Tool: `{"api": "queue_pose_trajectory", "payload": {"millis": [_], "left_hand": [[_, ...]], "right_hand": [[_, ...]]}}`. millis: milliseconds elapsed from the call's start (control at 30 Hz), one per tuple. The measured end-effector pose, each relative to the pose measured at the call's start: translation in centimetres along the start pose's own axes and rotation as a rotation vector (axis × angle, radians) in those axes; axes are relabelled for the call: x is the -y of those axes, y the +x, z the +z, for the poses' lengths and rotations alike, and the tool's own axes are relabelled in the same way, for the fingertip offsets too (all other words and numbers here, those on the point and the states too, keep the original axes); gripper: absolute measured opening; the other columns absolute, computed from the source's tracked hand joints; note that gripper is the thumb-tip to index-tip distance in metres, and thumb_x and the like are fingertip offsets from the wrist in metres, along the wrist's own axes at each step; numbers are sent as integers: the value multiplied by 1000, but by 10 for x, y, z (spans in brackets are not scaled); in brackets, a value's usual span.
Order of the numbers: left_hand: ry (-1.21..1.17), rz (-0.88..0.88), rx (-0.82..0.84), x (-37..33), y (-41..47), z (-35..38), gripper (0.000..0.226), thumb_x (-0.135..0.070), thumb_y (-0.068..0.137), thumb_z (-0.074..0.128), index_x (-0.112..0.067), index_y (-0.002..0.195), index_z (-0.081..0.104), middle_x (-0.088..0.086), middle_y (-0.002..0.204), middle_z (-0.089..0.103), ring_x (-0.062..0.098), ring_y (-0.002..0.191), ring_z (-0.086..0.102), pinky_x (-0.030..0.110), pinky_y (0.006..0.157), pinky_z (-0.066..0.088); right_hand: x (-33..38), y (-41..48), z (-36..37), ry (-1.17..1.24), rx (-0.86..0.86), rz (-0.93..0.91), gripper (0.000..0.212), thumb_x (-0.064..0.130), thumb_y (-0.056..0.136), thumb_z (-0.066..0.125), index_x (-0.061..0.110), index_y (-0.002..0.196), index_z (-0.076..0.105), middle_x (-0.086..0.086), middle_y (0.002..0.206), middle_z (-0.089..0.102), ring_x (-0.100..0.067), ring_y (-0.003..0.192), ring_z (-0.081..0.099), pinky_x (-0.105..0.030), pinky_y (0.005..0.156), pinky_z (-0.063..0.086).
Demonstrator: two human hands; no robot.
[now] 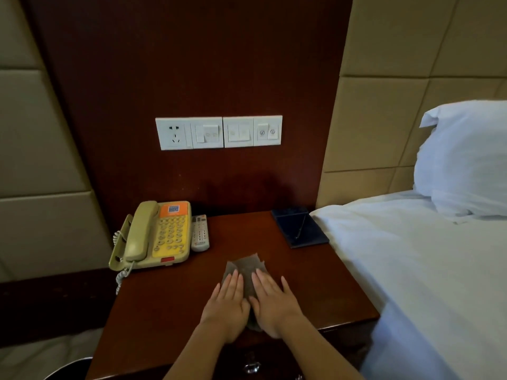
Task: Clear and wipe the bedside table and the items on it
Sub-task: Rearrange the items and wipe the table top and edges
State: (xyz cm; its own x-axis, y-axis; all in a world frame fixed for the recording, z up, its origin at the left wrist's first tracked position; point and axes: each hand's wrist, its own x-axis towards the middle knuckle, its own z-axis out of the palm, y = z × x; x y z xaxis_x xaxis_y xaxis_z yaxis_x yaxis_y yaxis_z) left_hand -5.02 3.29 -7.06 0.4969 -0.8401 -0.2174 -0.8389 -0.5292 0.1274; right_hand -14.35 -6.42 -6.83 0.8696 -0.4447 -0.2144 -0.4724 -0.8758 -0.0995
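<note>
Brown wood forms the bedside table [175,311], and near its front edge a grey cloth [247,267] lies flat under both hands: the left hand [227,303] and the right hand [274,300] rest side by side with straight fingers pressing it down. At the back left stand a beige and yellow telephone [156,237] and, just beside it, a white remote control [200,233]. A dark blue notepad holder [299,227] with a pen sits at the back right corner, next to the white bed [425,270] and its pillow [466,154].

Dim warm light, soft focus, bowed edges
</note>
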Motion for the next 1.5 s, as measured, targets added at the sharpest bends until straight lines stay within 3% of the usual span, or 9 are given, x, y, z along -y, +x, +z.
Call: {"api": "queue_pose_trajectory", "payload": {"millis": [467, 700, 900, 1133, 1500], "left_hand": [[25, -48, -120, 40, 189, -37, 58, -34, 101, 9, -6, 150, -4, 9, 159, -10, 17, 147, -8, 34, 119, -3], [-15, -54, -128, 50, 223, -47, 59, -38, 101, 10, -8, 150, -4, 4, 159, -10, 14, 146, -8, 32, 118, -4], [17, -64, -87, 42, 192, -41, 59, -37, 101, 8, -7, 150, -5, 7, 159, -11, 17, 146, -8, 34, 119, -3], [147, -78, -58, 15, 94, -19, 58, -33, 101, 7, -7, 149, -10, 9, 158, -14, 20, 146, -10, 35, 119, -1], [188, -72, 86, -13, -42, -1, 59, -36, 101, 6, -7, 148, -13, 10, 157, -18, 20, 146, -14, 36, 119, -2]], "right_hand": [[-46, 192, -31, -40, -97, 90, 55, 36, 103, 7, 15, 153, -4, 1, 161, -9, -11, 147, -7, -40, 119, -7], [-53, 228, -41, -6, -88, 114, 54, 36, 103, 6, 16, 153, -4, 1, 161, -10, -12, 147, -8, -44, 119, -8], [-43, 199, -36, -46, -51, 123, 54, 36, 103, 5, 16, 153, -5, 1, 161, -11, -12, 147, -9, -47, 118, -10], [-15, 98, -17, -205, 8, 87, 56, 35, 103, 7, 13, 150, -14, -2, 159, -16, -15, 147, -13, -48, 116, -10], [34, -35, -13, -158, 158, 56, 58, 37, 103, 13, 14, 151, -11, -3, 160, -15, -16, 147, -12, -48, 117, -7]]}}
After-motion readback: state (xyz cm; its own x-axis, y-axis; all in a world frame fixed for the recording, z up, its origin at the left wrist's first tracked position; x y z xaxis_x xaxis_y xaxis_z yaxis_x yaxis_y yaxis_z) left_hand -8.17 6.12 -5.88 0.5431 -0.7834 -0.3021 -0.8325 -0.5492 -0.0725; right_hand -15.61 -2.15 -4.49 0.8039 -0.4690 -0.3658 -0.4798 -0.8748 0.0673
